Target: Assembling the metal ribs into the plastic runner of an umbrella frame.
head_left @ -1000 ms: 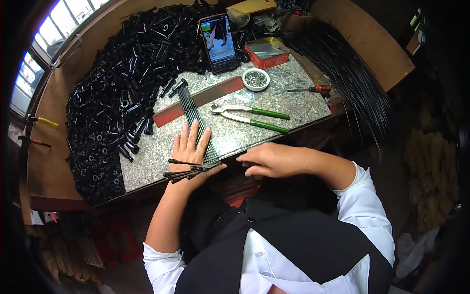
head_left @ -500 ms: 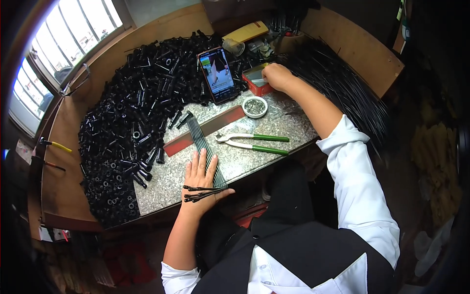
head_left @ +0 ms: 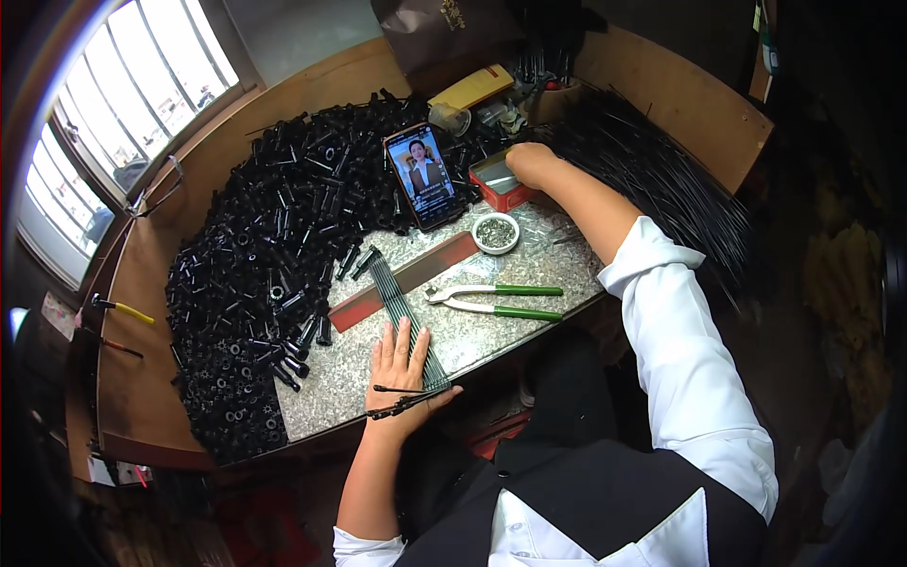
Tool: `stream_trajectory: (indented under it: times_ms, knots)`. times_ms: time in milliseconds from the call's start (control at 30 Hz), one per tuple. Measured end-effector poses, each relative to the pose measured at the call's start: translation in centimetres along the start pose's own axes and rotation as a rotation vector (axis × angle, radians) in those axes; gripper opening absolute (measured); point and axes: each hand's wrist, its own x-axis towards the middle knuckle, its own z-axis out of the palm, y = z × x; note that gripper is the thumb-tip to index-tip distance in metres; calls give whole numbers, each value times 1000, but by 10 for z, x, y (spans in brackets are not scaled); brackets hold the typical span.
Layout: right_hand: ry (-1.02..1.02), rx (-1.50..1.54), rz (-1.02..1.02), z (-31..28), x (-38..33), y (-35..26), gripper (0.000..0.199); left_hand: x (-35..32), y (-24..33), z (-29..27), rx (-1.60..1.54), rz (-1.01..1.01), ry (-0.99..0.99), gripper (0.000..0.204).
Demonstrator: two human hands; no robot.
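Speckled bench (head_left: 326,392) | rods (head_left: 397,300) slant far left to near right | left grip (head_left: 393,372) flat, unclenched | right grip (head_left: 531,164): cannot tell

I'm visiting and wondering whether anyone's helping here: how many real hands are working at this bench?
2. The left hand lies flat, touching the thin rods; the right hand is at the red tin, fingertips hidden. No others show.

Workshop: workbench (head_left: 326,387) heaped with small black parts (head_left: 274,236), green-handled pincers (head_left: 515,290), thin rods (head_left: 389,290), yellow-handled tool (head_left: 132,312) at side
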Motion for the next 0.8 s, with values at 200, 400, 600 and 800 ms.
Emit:
stream_trajectory:
  times_ms: [200,400,600,800]
  knots:
    - [93,-50,-95,-3,-6,8,17,-2,-1,-1,3,6,12,96]
    - [129,-19,-80,-9,-11,16,18,-1,-1,-1,-1,10,8,96]
    - [147,46,59,-19,-17,16,16,-2,-1,0,-8,5,-2,97]
    - [154,158,-52,-32,-37,-8,17,-2,-2,-1,-32,22,2,101]
